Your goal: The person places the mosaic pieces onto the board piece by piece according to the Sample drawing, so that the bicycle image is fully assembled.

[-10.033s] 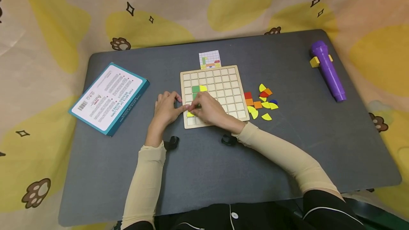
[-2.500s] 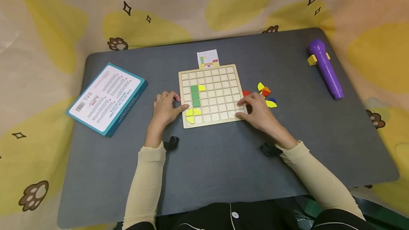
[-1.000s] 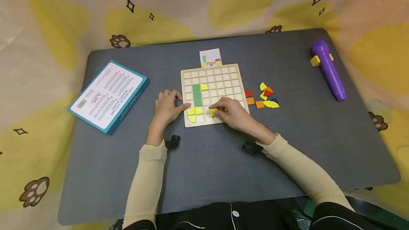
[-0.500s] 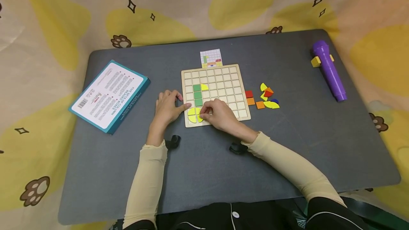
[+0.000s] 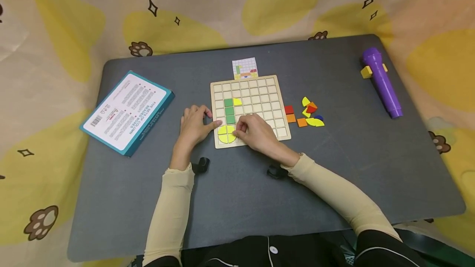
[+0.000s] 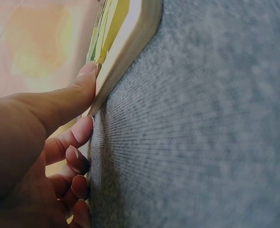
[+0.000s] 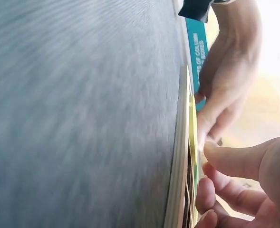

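On the table lies a square wooden grid board (image 5: pixel 263 98). My left hand (image 5: pixel 194 125) holds its left edge, thumb on the rim and fingertips low along the side in the left wrist view. Over the lower left cells is my right hand (image 5: pixel 256 133), thumb and forefinger pinching at the right edge of a yellow quarter-circle tile (image 5: pixel 231 138). Together with three others beside it, that tile forms a yellow circle. Above them runs a column of green square tiles (image 5: pixel 230 111), with another yellow quarter-circle (image 5: pixel 237 101) at its upper right.
A printed pattern card (image 5: pixel 245 67) touches the board's far edge. Loose yellow (image 5: pixel 315 122), red (image 5: pixel 288 109), orange (image 5: pixel 302 122) and blue (image 5: pixel 319 117) tiles lie right of the board. A teal box (image 5: pixel 126 112) lies at left, a purple microphone (image 5: pixel 382 81) at far right.
My right hand has come left from the board's right edge carrying a yellow quarter-circle tile, which now lies in the bottom row, rounding out the yellow circle. My left hand stays put.
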### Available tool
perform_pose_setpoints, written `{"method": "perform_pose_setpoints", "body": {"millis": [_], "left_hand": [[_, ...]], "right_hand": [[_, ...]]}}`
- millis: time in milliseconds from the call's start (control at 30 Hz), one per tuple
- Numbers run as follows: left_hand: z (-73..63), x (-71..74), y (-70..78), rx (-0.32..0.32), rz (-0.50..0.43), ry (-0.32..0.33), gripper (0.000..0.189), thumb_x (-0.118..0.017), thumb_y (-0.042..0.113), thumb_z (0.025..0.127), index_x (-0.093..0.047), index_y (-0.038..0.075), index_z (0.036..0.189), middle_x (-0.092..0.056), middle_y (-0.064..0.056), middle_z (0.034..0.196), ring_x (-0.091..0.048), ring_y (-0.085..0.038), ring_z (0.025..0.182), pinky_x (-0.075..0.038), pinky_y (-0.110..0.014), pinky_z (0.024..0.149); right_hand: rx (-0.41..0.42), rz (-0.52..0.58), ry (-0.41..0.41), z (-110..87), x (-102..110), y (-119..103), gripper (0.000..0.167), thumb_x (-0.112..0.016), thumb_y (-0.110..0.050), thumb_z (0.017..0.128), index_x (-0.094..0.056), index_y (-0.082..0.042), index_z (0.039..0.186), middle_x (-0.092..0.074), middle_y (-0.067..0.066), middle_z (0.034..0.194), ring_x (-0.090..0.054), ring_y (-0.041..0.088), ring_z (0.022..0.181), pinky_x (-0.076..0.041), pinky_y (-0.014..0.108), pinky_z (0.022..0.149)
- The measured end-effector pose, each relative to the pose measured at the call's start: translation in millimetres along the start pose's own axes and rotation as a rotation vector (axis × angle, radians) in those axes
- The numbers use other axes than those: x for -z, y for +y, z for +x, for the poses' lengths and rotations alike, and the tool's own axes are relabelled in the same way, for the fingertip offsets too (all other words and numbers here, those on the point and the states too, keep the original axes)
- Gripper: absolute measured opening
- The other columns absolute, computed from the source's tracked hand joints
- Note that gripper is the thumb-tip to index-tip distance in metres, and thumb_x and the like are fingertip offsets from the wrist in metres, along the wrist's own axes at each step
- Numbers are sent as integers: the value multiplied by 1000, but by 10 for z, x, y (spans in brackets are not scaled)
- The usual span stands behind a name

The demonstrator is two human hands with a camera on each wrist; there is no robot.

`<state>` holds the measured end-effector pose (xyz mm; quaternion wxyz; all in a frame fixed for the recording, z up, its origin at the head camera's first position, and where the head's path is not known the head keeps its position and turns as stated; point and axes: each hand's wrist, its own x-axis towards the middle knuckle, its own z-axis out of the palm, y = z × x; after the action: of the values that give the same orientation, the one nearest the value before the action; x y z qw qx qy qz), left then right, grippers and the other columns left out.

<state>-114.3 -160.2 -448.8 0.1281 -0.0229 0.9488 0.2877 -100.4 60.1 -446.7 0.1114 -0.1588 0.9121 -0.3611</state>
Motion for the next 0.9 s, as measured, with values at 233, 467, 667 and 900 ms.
{"method": "perform_pose_setpoints", "body": {"millis": [233, 467, 667, 900], "left_hand": [[2, -14, 11, 7, 0, 1, 42, -78, 45, 96, -58, 10, 109, -47, -13, 110, -37, -34, 111, -28, -47, 92], [0, -15, 15, 11, -7, -2, 41, -79, 44, 96, -58, 10, 108, -47, -14, 111, -37, -34, 111, -27, -47, 92], [-2, -12, 11, 13, -17, 0, 41, -79, 43, 96, -58, 10, 109, -47, -14, 111, -37, -34, 112, -28, -48, 94], [7, -11, 8, 12, -13, -5, 41, -78, 43, 97, -58, 10, 109, -47, -14, 111, -36, -33, 111, -27, -47, 93]], "right_hand": [[-54, 14, 61, -164, 268, 257, 12, -80, -22, 94, -74, -12, 93, -67, 5, 93, -55, 23, 93, -43, 36, 74], [-128, -1, 180, -372, 666, 666, 14, -71, -15, 97, -71, -3, 106, -64, 16, 109, -54, 33, 105, -42, 45, 86], [-212, -17, 239, -519, 916, 917, 17, -76, -10, 96, -70, 0, 109, -62, 22, 112, -52, 39, 107, -39, 48, 90], [-276, -35, 258, -682, 1048, 1047, 23, -78, -7, 94, -69, 3, 113, -61, 24, 116, -50, 40, 106, -35, 46, 88]]}}
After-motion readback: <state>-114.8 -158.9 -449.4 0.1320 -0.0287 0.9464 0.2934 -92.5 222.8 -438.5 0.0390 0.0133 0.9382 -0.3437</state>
